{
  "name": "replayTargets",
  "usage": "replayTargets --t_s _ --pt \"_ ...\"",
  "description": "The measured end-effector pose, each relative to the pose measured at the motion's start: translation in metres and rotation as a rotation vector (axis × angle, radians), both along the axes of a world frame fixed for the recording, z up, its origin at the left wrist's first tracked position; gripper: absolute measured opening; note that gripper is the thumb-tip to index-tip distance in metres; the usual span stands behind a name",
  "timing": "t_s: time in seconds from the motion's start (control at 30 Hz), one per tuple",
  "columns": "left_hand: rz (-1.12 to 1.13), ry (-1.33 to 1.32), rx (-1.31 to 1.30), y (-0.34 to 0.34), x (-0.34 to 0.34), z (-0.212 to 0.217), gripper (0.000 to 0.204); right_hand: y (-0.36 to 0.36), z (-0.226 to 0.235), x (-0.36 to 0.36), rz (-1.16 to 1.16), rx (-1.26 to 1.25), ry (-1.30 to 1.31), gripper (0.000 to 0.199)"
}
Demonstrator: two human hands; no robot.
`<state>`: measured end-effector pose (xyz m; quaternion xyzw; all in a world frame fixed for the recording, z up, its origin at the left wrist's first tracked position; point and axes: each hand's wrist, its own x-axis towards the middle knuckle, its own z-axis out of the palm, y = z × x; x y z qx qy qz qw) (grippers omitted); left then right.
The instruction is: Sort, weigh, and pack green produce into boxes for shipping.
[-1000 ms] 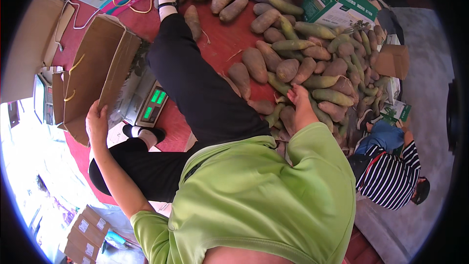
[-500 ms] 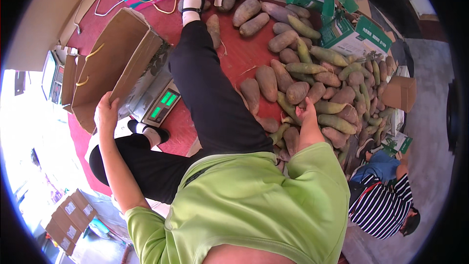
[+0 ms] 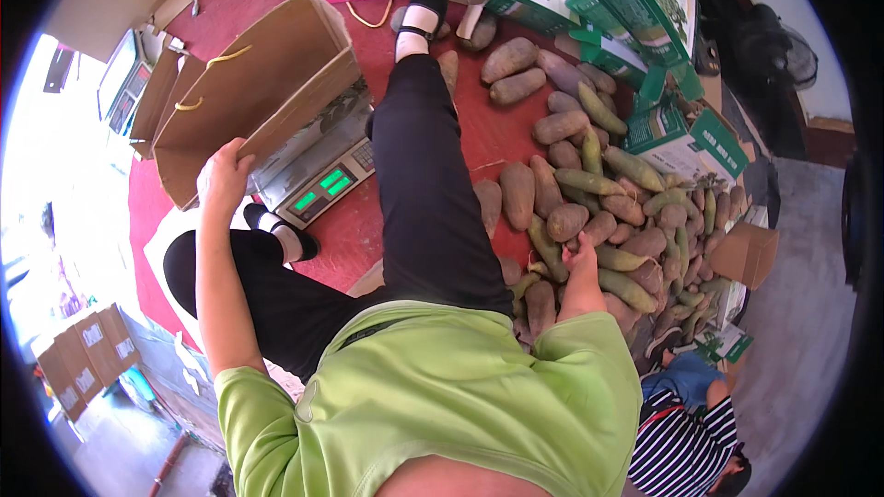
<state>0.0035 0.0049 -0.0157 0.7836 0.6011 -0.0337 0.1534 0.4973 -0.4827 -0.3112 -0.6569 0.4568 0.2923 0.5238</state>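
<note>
The person's left hand (image 3: 224,177) pinches the rim of an open box (image 3: 302,120), fingers closed on the cardboard. Just right of that hand shows a scale (image 3: 322,191), its display lit green. Further right, the right hand (image 3: 580,262) touches a tuber (image 3: 600,226) in the pile — whether it grips, one cannot tell. Beyond the pile — a striped co-worker (image 3: 681,442).

Right grip (image 3: 581,263) nearer root (image 3: 600,226), view shifted

White glare bleaches the left; edges bend into black.
</note>
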Motion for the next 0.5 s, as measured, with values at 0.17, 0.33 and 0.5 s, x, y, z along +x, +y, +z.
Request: replayTargets --t_s 0.17,0.33,0.5 --pt "0.015 -0.006 0.003 0.001 -0.007 -0.004 0.03 0.0 0.022 0.008 0.07 -0.024 0.129 0.04" --pt "-0.027 -0.011 0.019 -0.001 -0.008 -0.001 0.028 0.015 0.045 -0.001 -0.101 0.093 -0.024 0.053" --pt "-0.068 -0.059 -0.011 -0.001 -0.003 0.007 0.024 0.026 0.066 -0.013 0.016 0.149 -0.11 0.048"
